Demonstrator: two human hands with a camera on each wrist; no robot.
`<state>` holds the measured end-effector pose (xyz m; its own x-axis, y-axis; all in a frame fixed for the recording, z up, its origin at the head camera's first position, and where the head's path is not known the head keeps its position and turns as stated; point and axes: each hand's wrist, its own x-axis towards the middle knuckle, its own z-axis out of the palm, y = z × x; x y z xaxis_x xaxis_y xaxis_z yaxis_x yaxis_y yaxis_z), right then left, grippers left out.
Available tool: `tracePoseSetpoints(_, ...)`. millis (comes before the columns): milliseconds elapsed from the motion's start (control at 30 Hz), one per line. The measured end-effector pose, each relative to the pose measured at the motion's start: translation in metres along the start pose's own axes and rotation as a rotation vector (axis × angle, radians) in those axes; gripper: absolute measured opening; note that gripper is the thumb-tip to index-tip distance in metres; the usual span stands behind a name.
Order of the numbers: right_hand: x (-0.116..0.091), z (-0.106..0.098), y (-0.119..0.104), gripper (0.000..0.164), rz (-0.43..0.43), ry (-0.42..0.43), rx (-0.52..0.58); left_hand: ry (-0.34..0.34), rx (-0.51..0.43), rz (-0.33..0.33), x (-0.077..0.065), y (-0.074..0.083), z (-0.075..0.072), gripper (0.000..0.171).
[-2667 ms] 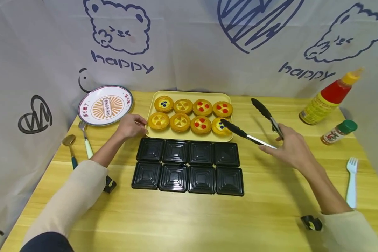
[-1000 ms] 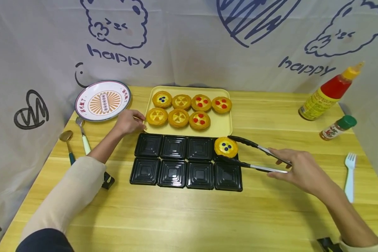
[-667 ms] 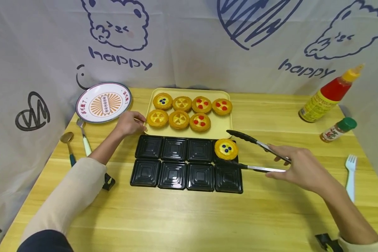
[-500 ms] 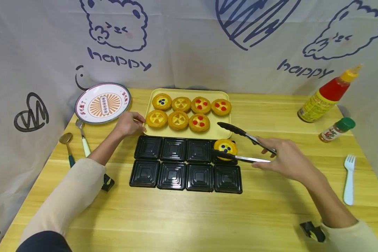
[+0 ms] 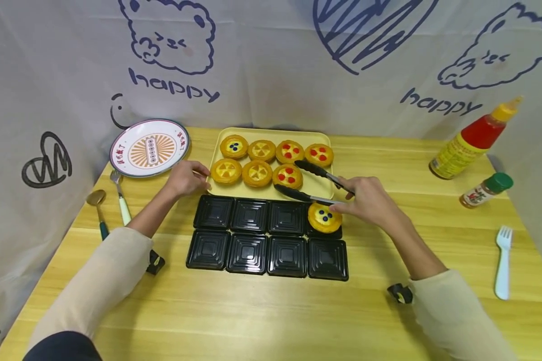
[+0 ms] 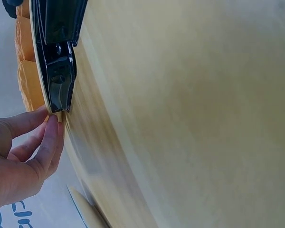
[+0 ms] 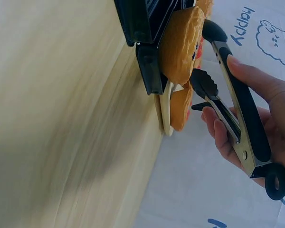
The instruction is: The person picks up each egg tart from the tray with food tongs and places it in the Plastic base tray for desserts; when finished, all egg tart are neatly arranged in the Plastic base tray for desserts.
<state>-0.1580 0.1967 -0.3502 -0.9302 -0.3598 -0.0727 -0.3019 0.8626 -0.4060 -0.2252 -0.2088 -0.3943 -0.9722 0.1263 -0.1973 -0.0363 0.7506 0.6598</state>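
Observation:
My right hand [image 5: 368, 200] holds a pair of black-tipped tongs [image 5: 316, 196], their arms spread around the near-row tart with red pieces [image 5: 287, 177]. Whether the tips touch that tart I cannot tell. At the left edge of the yellow tray [image 5: 316, 188], my left hand [image 5: 186, 179] pinches the rim between thumb and fingers, as the left wrist view shows. Several tarts sit in two rows on this tray. One blueberry-topped tart [image 5: 325, 218] rests in the far right compartment of the black plastic tray [image 5: 248, 250], partly under the tongs.
A white plate [image 5: 150, 148] leans at the back left, near a fork [image 5: 123, 200] and a spoon [image 5: 98, 210]. On the right stand a sauce bottle [image 5: 474, 138], a green-capped jar [image 5: 485, 190] and a pale blue fork [image 5: 504, 260]. A cloth wall [image 5: 271, 90] closes the back.
The tongs carried the blueberry tart from the yellow tray's right end to the black tray and let it go. They then moved left and back to a red-topped tart. My left hand stayed put.

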Motion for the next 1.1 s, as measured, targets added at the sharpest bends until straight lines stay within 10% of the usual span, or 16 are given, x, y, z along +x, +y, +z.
tracePoseSetpoints(1100,-0.065,0.004,-0.020,0.063,-0.143,0.037,-0.005,0.005,0.007,0.019,-0.001,0.001,0.001,0.030)
